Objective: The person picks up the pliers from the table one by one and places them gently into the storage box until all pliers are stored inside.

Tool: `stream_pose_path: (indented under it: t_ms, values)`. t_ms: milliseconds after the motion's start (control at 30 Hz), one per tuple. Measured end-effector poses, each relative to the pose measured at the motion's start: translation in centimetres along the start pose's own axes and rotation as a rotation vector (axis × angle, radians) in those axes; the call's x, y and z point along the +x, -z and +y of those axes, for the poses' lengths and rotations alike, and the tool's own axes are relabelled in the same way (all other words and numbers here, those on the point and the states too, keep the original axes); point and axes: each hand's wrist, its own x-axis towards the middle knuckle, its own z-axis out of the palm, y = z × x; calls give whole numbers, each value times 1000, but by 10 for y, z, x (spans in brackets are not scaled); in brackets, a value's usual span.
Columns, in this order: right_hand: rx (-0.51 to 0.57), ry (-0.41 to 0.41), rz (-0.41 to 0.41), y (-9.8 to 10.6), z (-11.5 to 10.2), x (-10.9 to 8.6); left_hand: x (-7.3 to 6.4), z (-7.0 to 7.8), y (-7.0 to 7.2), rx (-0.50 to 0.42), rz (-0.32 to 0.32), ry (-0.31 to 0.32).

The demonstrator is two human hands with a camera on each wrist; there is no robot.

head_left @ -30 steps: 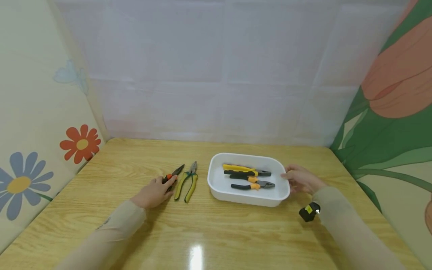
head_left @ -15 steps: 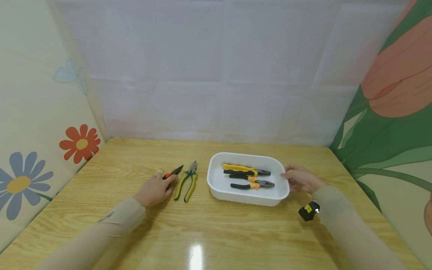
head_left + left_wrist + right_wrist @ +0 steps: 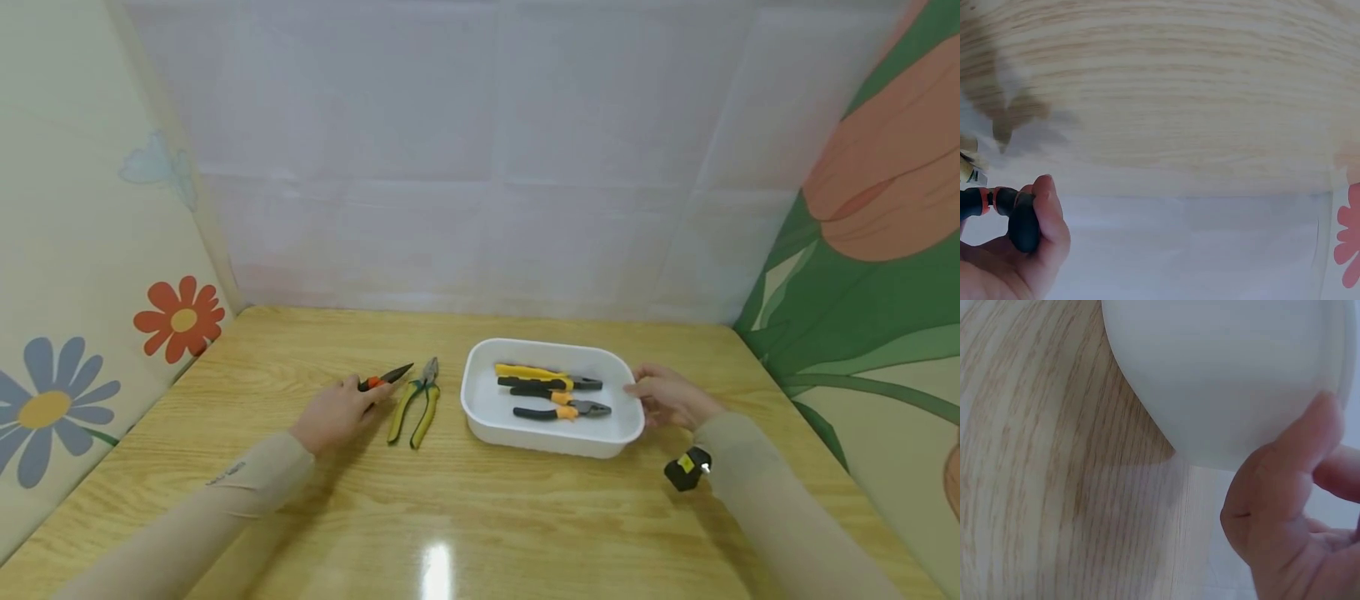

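The head view is moderately bright and evenly lit; 1 vertical glare patch lies at lower centre on the table, and soft shadows fall beneath the left sleeve and right sleeve. Fine detail is slightly soft. The 2 wrist views are dimmer and cooler; shadows occupy the left wrist view's upper left and border the white tray in the right wrist view. Grain lines bow in both.

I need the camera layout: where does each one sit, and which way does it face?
Head: on the head, facing forward and down at the wood-grain table; both hands, left and right, and beige sleeves show.
Left wrist: faces table and pale backdrop; the left hand grips long-nose pliers.
Right wrist: faces the white tray's outer wall; the right hand holds its end.
Shared: head and right wrist both show tray and right hand.
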Motion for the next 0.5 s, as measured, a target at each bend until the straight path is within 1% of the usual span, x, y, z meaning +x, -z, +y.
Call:
stream_pose_path:
  t_ms: [100, 267, 367, 500]
  values:
    - [6, 6, -3, 0, 0, 0, 2, -2, 1, 5, 26, -16]
    - [11, 5, -2, 0, 1, 0, 5, -4, 4, 0, 47, -39]
    - [14, 0, 0, 1, 1, 1, 7, -4, 7, 4, 83, -65]
    - [8, -8, 2, 1, 1, 1, 8, -5, 10, 22, 146, -120]
